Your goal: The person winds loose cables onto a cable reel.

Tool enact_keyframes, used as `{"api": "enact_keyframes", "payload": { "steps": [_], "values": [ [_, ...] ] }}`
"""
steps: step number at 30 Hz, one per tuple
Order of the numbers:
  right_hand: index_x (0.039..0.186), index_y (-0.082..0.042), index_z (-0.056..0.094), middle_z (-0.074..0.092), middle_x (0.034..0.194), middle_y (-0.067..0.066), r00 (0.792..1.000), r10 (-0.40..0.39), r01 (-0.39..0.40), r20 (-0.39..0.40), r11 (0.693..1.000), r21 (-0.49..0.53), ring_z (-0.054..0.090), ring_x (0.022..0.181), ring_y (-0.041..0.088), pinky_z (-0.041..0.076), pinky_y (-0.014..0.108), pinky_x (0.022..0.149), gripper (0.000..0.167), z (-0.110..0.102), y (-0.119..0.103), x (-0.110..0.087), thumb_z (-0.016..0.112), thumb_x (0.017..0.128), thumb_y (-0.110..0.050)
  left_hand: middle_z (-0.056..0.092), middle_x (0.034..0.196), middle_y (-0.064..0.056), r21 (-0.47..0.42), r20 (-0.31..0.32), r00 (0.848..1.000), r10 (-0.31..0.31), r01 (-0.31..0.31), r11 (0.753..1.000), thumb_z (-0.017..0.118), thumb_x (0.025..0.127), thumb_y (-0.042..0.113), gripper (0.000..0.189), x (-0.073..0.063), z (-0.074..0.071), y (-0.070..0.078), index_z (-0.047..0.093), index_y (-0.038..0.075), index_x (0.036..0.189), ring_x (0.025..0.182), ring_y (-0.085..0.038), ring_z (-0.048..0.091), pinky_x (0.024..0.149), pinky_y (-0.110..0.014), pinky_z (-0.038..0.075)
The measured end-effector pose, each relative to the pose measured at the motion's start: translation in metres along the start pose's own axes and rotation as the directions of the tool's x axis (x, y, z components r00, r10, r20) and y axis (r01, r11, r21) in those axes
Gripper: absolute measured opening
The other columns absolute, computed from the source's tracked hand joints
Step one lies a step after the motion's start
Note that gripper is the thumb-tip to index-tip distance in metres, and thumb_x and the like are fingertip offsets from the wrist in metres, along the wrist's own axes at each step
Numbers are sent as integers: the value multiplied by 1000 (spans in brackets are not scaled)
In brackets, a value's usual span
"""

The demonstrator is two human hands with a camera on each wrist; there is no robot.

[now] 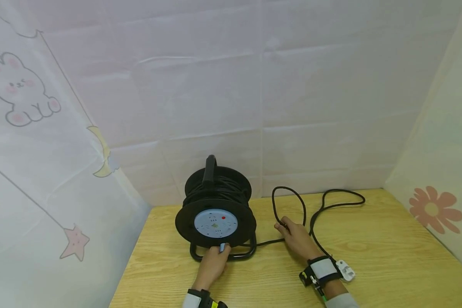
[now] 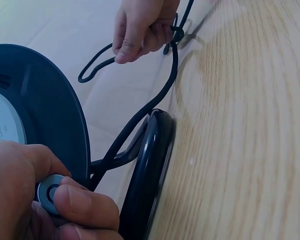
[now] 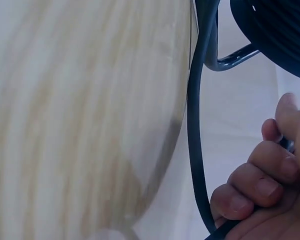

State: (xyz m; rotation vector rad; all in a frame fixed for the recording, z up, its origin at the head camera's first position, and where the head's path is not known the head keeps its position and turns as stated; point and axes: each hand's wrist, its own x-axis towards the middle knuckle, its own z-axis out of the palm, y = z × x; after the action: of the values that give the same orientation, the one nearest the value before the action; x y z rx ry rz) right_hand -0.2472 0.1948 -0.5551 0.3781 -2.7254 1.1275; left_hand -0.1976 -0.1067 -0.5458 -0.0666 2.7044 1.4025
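Here the wooden desk point(image 1: 389, 256) carries the black cable reel point(image 1: 215, 205) at its far left. My left hand point(image 1: 211, 263) pinches the small crank knob point(image 2: 52, 192) on the reel's near face. My right hand point(image 1: 298, 239) curls round the loose cable point(image 1: 315, 209), right of the reel. I judge winding is underway; next, turn the knob while feeding slack.

You're looking at: one black cable reel point(image 1: 215, 209), one loose cable point(image 1: 319, 209), one wooden table point(image 1: 389, 256), two hands – left hand point(image 1: 212, 263), right hand point(image 1: 297, 239) – two wrist straps.
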Motion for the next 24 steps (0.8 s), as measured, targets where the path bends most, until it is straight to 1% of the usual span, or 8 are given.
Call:
{"api": "enact_keyframes", "payload": {
  "steps": [4, 6, 9, 12, 15, 18, 20, 24],
  "values": [
    [96, -11, 59, 39, 69, -7, 999, -45, 45, -22, 999, -4, 31, 56, 1, 31, 21, 53, 19, 0, 4, 0, 58, 111, -23, 50, 50, 7, 2, -7, 1000, 0, 0, 1000, 55, 107, 42, 51, 0, -1, -1, 54, 16, 63, 48, -12, 50, 52, -31, 39],
    [99, -8, 61, 51, 72, -2, 999, -44, 45, -18, 999, 14, 39, 59, 4, 34, 22, 55, 17, 0, 6, -1, 57, 111, -20, 50, 50, 7, 0, -12, 1000, 6, -6, 1000, 55, 107, 42, 51, 0, -1, -2, 55, 15, 63, 48, -13, 50, 52, -32, 38],
    [104, -8, 63, 75, 96, 9, 999, -36, 36, -13, 999, 32, 67, 77, 15, 47, 26, 64, 15, -1, 7, -2, 53, 112, -15, 51, 50, 8, -3, -20, 1000, 5, -5, 1000, 55, 106, 43, 52, 1, -1, -5, 56, 16, 62, 47, -13, 51, 52, -32, 39],
    [108, -8, 65, 77, 120, 16, 999, -31, 32, -16, 998, 46, 72, 92, 22, 50, 30, 71, 16, -1, 6, -3, 51, 113, -13, 51, 49, 9, 4, -27, 1000, 2, -2, 1000, 54, 106, 44, 52, 1, -2, -7, 54, 19, 61, 47, -12, 52, 52, -33, 39],
    [108, -7, 64, 75, 100, 14, 1000, -21, 22, -12, 997, 70, 57, 69, 10, 44, 27, 65, 18, -2, 6, -3, 51, 114, -16, 52, 50, 7, 5, -27, 1000, -7, 7, 1000, 55, 106, 46, 52, 1, -4, -10, 53, 19, 61, 47, -13, 51, 51, -33, 38],
    [105, -8, 63, 58, 78, 4, 1000, -17, 19, -19, 996, 87, 35, 58, 3, 36, 23, 57, 19, -3, 6, -3, 51, 114, -19, 53, 52, 6, -6, -23, 1000, -9, 9, 1000, 54, 105, 48, 53, 1, -6, -10, 56, 17, 63, 48, -14, 52, 51, -33, 38],
    [103, -7, 62, 49, 73, 0, 999, -26, 29, -28, 995, 92, 32, 57, 1, 33, 23, 54, 19, -3, 6, -3, 52, 113, -19, 54, 52, 5, -11, -32, 999, 5, -6, 1000, 54, 105, 48, 54, 0, -8, -11, 58, 15, 63, 48, -15, 53, 50, -33, 38],
    [103, -7, 63, 46, 72, -4, 998, -42, 46, -48, 996, 81, 32, 57, 1, 33, 23, 54, 19, -2, 8, -3, 52, 113, -18, 55, 51, 7, 13, -37, 999, 8, -7, 1000, 53, 105, 50, 54, 1, -10, -12, 59, 17, 63, 48, -13, 54, 50, -32, 39]
  ]
}}
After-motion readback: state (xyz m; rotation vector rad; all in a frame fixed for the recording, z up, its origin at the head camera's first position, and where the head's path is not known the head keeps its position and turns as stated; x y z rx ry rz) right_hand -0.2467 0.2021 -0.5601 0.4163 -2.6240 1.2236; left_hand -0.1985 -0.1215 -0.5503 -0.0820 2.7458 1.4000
